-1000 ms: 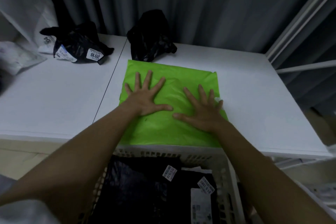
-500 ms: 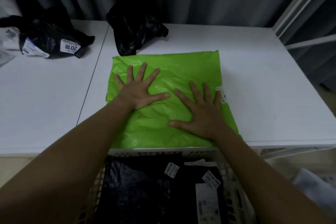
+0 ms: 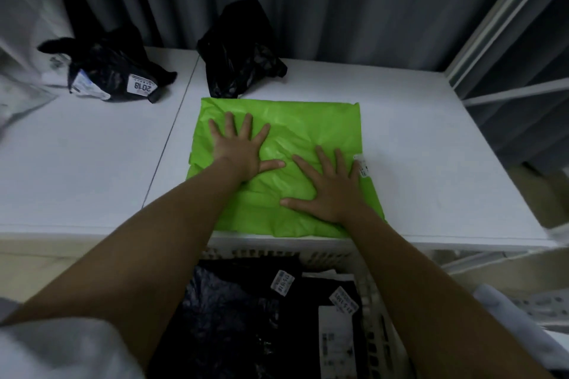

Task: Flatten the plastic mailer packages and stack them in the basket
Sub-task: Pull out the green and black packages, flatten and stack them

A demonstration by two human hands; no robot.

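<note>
The green mailer [image 3: 286,163] is laid flat on the white counter [image 3: 431,148], its near edge at the counter's front edge just above the basket [image 3: 366,258]. It is pressed down by the left hand [image 3: 243,148] and the right hand [image 3: 331,191]; each grip is released, fingers straight and spread, nothing grasped. Trapped air may be expected to puff the film up again once pressure is lifted, and the slick plastic could slide off the counter edge if pushed forward unevenly. The small white label [image 3: 362,165] at the right edge could be creased or peeled. The basket is seen to contain black mailers [image 3: 246,317] with white labels, stacked flat. Two crumpled black mailers [image 3: 240,49] are left on the counter.
</note>
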